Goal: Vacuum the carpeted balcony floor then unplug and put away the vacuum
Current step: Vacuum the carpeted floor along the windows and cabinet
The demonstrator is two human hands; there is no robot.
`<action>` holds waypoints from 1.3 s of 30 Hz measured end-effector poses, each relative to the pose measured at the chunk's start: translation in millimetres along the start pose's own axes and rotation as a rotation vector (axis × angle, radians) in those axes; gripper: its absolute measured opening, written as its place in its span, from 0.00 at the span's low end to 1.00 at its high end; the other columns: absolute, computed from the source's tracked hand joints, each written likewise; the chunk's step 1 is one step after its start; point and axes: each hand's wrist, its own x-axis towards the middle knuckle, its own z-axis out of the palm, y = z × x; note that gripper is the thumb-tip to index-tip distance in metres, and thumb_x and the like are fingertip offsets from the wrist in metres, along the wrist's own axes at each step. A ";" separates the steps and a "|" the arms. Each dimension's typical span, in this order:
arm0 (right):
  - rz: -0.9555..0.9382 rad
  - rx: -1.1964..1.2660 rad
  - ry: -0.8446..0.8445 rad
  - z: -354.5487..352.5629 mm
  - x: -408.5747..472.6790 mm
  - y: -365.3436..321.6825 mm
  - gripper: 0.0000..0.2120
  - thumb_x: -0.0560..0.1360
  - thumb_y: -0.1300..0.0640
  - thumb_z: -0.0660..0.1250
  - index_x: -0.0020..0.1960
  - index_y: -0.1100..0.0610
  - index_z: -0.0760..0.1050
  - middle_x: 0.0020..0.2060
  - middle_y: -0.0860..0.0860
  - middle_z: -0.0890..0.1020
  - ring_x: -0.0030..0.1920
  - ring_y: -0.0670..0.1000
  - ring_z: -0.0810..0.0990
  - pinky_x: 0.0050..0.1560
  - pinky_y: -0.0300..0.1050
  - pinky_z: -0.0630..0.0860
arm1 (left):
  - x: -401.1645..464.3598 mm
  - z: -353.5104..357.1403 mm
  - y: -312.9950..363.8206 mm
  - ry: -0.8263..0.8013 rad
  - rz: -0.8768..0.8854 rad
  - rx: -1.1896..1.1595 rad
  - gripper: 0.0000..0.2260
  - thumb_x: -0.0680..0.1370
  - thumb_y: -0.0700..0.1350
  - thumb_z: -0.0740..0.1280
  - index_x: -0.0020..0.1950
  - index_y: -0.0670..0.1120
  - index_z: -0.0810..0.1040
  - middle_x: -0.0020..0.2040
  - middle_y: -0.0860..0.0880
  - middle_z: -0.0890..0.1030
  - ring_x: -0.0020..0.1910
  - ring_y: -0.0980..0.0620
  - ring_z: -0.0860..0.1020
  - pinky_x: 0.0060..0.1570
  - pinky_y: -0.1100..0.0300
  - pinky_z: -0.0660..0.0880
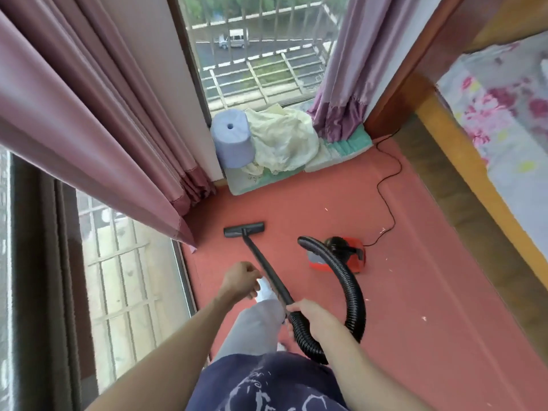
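Holding the wand (268, 269) where it joins the ribbed hose (353, 292), my right hand (308, 317) has its grip wrapped round that joint, and the wand's long axis runs away from me and a little to my left, down to the floor head (244, 229) lying flat on the red carpet (415, 292). My left hand (240, 281) hangs free just beside the wand, fingers loosely curled on nothing, so the right does the steering. The floor head sits near the carpet's left edge, close to the curtain hem (184, 232) and the window frame; I judge there is little room to push further left. Open carpet lies to the right, where pale scraps (382, 231) are scattered towards the wooden bed frame (462, 185). The red vacuum body (341, 256) stands on the carpet right of the wand, its cord (388, 185) trailing towards the far corner. Beyond the head, a blue stool (234, 140) and bundled cloth (281, 140) block the far edge. Vacuuming seems unfinished.
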 end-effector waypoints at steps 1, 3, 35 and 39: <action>-0.007 0.037 0.001 -6.1 2.0 21.5 0.13 0.78 0.61 0.61 0.36 0.65 0.73 0.23 0.57 0.75 0.20 0.52 0.72 0.22 0.38 0.69 | -9.0 11.2 -1.1 -0.029 0.023 0.033 0.08 0.75 0.36 0.60 0.44 0.38 0.78 0.31 0.45 0.80 0.27 0.47 0.77 0.30 0.58 0.76; -0.023 0.122 0.015 -14.5 4.5 60.1 0.12 0.77 0.61 0.61 0.37 0.64 0.72 0.25 0.58 0.75 0.21 0.53 0.72 0.24 0.39 0.69 | -27.7 31.8 -9.0 -0.083 0.051 0.101 0.07 0.74 0.36 0.60 0.41 0.40 0.77 0.30 0.45 0.80 0.25 0.48 0.77 0.29 0.60 0.75; -0.035 0.588 0.205 82.5 47.2 -132.4 0.08 0.77 0.60 0.66 0.41 0.62 0.74 0.41 0.62 0.80 0.34 0.57 0.78 0.38 0.51 0.78 | 32.1 -92.6 -30.0 -0.119 -0.142 0.050 0.09 0.76 0.36 0.59 0.38 0.42 0.76 0.31 0.44 0.79 0.24 0.49 0.75 0.30 0.60 0.76; 0.040 0.544 0.155 107.9 15.0 -116.2 0.09 0.78 0.62 0.64 0.40 0.63 0.69 0.31 0.58 0.74 0.25 0.55 0.74 0.27 0.45 0.75 | 44.2 -98.0 -1.3 -0.118 -0.135 0.015 0.09 0.77 0.35 0.57 0.40 0.40 0.75 0.31 0.44 0.78 0.24 0.49 0.75 0.23 0.63 0.74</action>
